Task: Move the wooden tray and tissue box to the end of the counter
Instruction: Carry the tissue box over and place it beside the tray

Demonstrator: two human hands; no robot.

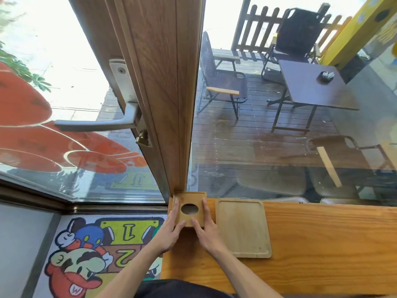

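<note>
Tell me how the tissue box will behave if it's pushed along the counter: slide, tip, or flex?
The tissue box looks like rigid wood, so it probably won't flex. It sits low and flat on the counter, so it should slide rather than tip. The left hand and right hand flank it, which should keep it straight; the tray beside it leaves little room rightward.

The tissue box [189, 208] is sitting tight in the counter's [322, 244] far-left corner, with the wooden door frame [171, 104] blocking behind it and the wooden tray [242, 227] lying just beside its right. Both hands are flanking the box. Rightward, bare counter is lying open; the window glass [300, 158] is closing off the far edge.
</note>
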